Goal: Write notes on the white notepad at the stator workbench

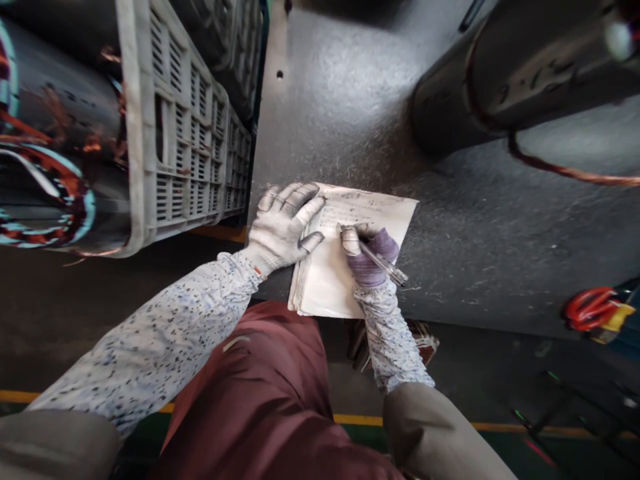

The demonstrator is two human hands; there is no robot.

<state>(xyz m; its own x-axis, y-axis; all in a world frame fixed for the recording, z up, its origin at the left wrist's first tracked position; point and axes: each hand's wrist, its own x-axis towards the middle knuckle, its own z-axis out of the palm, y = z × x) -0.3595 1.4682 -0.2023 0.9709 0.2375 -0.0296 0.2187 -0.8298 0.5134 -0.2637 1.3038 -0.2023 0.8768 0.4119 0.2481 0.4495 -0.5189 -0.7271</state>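
A notebook (330, 287) with lines of handwriting near its top lies on the dark metal table, close to the front edge. My left hand (285, 223), in a whitish work glove, rests flat on the notebook's upper left side with its fingers stretched out. Over the middle of the page, my right hand (367, 253) grips a clear pen (384, 263). The pen's tip is hidden behind the fingers. A purple covering wraps that hand's palm and wrist, and pale fingertips show.
To the left, a grey plastic crate (187, 133) holds metal cylinders with copper windings (50, 193). A large dark cylinder (530, 73) lies on the metal table (340, 87) at the upper right, with a copper-coloured cord (565, 170). Red and yellow items (595, 310) sit at the far right edge.
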